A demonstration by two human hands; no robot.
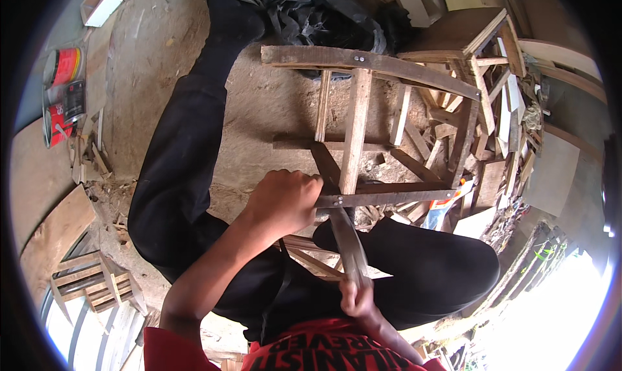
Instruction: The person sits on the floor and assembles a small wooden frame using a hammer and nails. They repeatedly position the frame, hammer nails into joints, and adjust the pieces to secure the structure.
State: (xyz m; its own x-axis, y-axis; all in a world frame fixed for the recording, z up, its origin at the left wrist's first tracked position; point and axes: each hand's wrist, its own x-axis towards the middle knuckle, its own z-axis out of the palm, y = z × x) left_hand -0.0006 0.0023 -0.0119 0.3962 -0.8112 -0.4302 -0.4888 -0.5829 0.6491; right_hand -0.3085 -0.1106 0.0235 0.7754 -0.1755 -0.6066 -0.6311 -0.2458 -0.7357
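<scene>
Grips the near left end of an open wooden frame (358,125) with the left hand (285,197), with fingers curled tight into a fist against the dark near rail (398,196) and fingertips tucked out of sight. Grasps the lower end of a long grey tool (350,244) in the right hand (357,298), with fingers closed around it and no gap showing; too blurred to tell the tool's kind. Points the tool's far end toward the near rail, close to a pair of small bright fastener heads (337,201); cannot tell whether touching the wood. Stretches the left leg (175,163) out along the frame's left side and folds the right leg (434,254) across, nearer the body, both in black trousers. Works amid crumpled black plastic (324,14) past the frame's far side, a boxy wooden stool (447,34) at upper right, heaped wood offcuts (489,183) at right and red containers (65,66) at far left
</scene>
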